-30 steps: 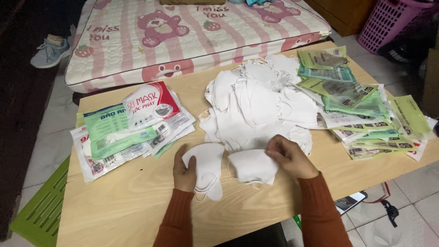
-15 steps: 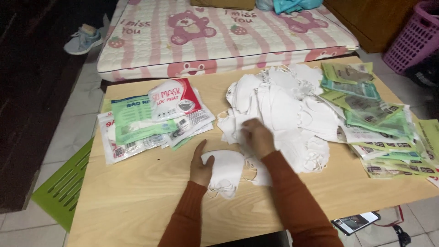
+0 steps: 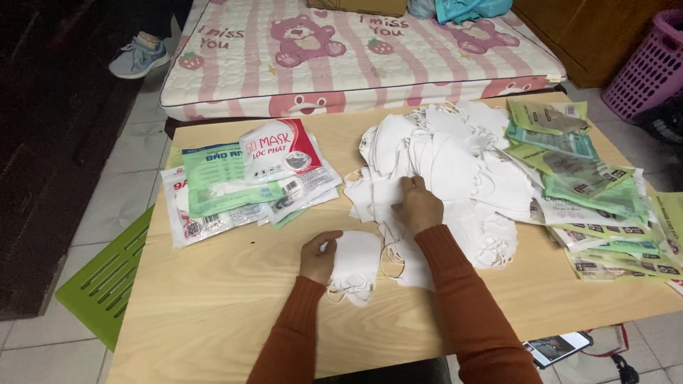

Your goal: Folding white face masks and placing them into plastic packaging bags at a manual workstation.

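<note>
My left hand (image 3: 318,256) rests on a small stack of folded white face masks (image 3: 356,267) near the table's front, fingers curled on its left edge. My right hand (image 3: 416,206) reaches into the big loose pile of white masks (image 3: 455,171) at the table's middle and pinches one of them at the pile's front left edge. Both arms wear rust-orange sleeves. Ear loops trail from the masks beside the stack.
Sealed mask packets lie in a stack at the left (image 3: 242,178) and empty green packets at the right (image 3: 590,192). The wooden table (image 3: 213,306) borders a pink bear-print mattress (image 3: 356,50). A green grate (image 3: 107,277), a phone (image 3: 558,347) and a purple basket (image 3: 651,67) are on the floor.
My right hand has left the small stack and moved up into the big pile. My left hand stays on the stack. The camera has shifted left and closer.
</note>
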